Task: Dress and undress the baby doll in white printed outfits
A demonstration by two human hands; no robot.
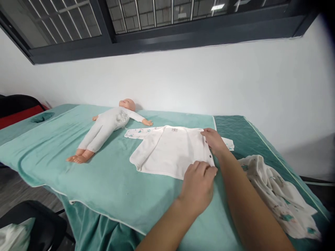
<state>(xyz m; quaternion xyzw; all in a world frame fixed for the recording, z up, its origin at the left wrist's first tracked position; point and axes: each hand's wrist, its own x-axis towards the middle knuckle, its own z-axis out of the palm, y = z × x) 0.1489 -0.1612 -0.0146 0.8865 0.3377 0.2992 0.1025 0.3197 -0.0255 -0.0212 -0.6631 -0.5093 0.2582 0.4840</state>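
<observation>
A small white baby shirt (167, 150) with dark snaps lies flat on the green towel (104, 181). My left hand (199, 183) pinches the shirt's near right corner, fingers closed on the hem. My right hand (213, 139) grips the far right edge by the snaps. Under the shirt's far side a white printed garment (137, 133) shows. A baby doll (107, 127) in a white suit lies on its back to the left of the shirt, well away from both hands.
A crumpled printed white cloth (274, 195) lies on the darker green cover (235, 125) at my right. A white wall stands behind the bed, with a dark window frame above. A black chair (34, 223) is at the lower left.
</observation>
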